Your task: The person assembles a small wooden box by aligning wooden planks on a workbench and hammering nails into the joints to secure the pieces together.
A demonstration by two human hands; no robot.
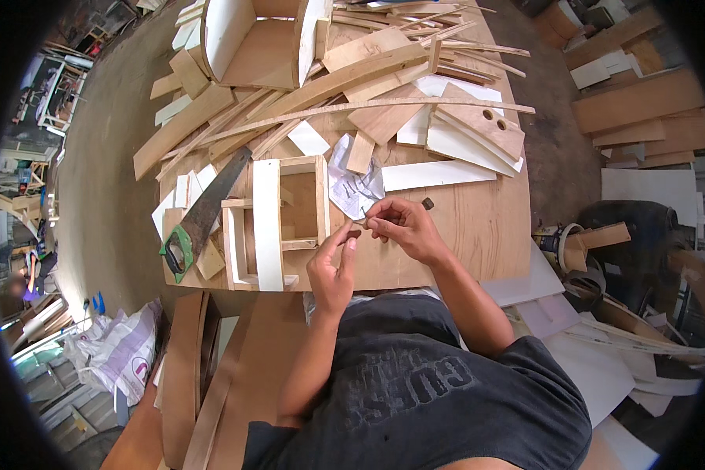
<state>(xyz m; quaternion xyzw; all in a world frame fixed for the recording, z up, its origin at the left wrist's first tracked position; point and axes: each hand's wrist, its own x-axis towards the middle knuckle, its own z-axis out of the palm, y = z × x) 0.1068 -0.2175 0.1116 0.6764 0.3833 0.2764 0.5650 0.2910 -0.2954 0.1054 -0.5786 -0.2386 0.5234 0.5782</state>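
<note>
My right hand (406, 229) is over the near middle of the workbench, thumb and fingertips pinched together on something too small to make out. Close beside it my left hand (334, 270) is raised with its thumb and index finger apart, the tips near the right fingers. Just beyond both hands lies a crumpled sheet of white paper or plastic (345, 192), with several small dark nails (351, 189) on it. To the left of my left hand sits a small wooden frame (321, 205) with a white curved strip (269, 227) across it.
A handsaw with a green handle (178, 251) lies left of the frame. Wood strips and offcuts (290, 102) pile across the far bench, below an open wooden box (262, 47). A board with two holes (482, 125) lies at right. A small dark object (428, 204) shows beyond my right hand.
</note>
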